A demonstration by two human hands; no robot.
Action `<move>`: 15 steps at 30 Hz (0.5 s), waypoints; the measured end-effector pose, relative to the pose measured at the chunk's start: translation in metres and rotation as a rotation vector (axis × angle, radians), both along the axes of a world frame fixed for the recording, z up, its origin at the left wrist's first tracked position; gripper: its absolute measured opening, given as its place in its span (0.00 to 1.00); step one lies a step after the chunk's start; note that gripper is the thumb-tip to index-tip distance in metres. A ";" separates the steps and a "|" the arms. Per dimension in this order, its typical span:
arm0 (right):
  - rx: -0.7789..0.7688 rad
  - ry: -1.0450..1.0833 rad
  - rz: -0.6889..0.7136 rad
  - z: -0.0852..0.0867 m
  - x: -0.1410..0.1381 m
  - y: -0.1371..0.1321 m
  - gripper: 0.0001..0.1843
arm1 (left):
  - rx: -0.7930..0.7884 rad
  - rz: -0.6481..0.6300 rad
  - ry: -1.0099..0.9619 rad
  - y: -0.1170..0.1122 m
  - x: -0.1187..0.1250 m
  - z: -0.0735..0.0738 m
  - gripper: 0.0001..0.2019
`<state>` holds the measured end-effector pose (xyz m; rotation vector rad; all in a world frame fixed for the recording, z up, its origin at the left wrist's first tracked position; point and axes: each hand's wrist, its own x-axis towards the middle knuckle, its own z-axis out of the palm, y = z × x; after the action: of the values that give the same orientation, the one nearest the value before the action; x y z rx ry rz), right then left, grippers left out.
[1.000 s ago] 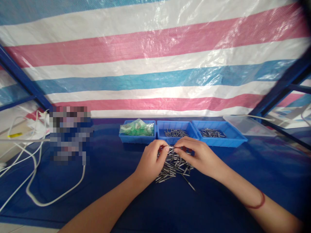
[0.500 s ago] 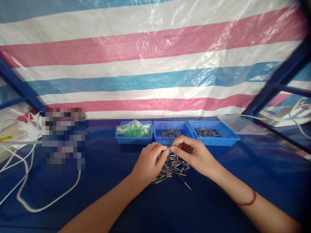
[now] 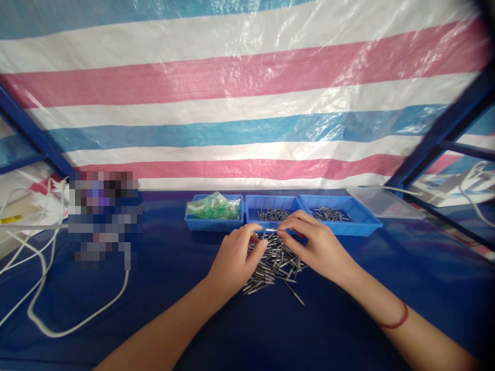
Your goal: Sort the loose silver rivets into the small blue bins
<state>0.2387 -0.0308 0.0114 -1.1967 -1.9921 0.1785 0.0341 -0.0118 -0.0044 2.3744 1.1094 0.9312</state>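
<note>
A heap of metal blind rivets (image 3: 273, 263) lies on the blue tabletop beneath both hands, with a single rivet (image 3: 296, 293) at its near edge. My right hand (image 3: 309, 239) pinches one rivet (image 3: 270, 230) between thumb and fingertips, just above the heap. It points left toward my left hand (image 3: 240, 252), whose thumb and index finger are apart. Whether the left index fingertip touches the rivet's end is hard to tell. Behind the hands, the middle blue bin (image 3: 253, 202) and the right blue bin (image 3: 361, 219) hold more rivets.
The left blue bin (image 3: 212, 224) contains green and clear plastic bags (image 3: 214, 206). A translucent plastic sheet or lid (image 3: 386, 202) lies at the back right. White cables (image 3: 42, 309) loop over the table's left side. A striped tarpaulin (image 3: 240, 77) hangs behind, between blue frame posts.
My left thumb and index finger have parted from their pinch. My right fingers have drawn slightly right and keep hold of the rivet, which now shows between the hands.
</note>
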 end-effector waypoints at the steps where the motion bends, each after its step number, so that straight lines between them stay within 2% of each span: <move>1: 0.030 -0.018 -0.077 0.001 0.008 0.003 0.07 | 0.000 0.007 0.020 0.001 -0.001 0.000 0.13; 6: 0.127 -0.152 -0.585 -0.003 0.059 0.018 0.08 | 0.025 0.031 0.199 0.004 -0.004 0.002 0.11; 8: 0.114 -0.204 -0.682 -0.006 0.073 0.023 0.10 | 0.027 0.041 0.266 0.004 -0.005 0.002 0.11; 10: 0.098 -0.214 -0.694 -0.008 0.076 0.024 0.13 | 0.019 0.045 0.318 0.004 -0.005 0.001 0.12; 12: 0.087 -0.183 -0.642 -0.006 0.068 0.022 0.13 | 0.009 0.047 0.348 0.003 -0.004 -0.001 0.12; 15: 0.048 -0.147 -0.436 -0.002 0.043 0.014 0.12 | -0.006 0.054 0.357 0.003 -0.002 -0.004 0.13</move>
<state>0.2815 -0.0169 0.0092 -1.6157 -1.7922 -0.1797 0.0316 -0.0092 -0.0084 2.5820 1.3045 0.5281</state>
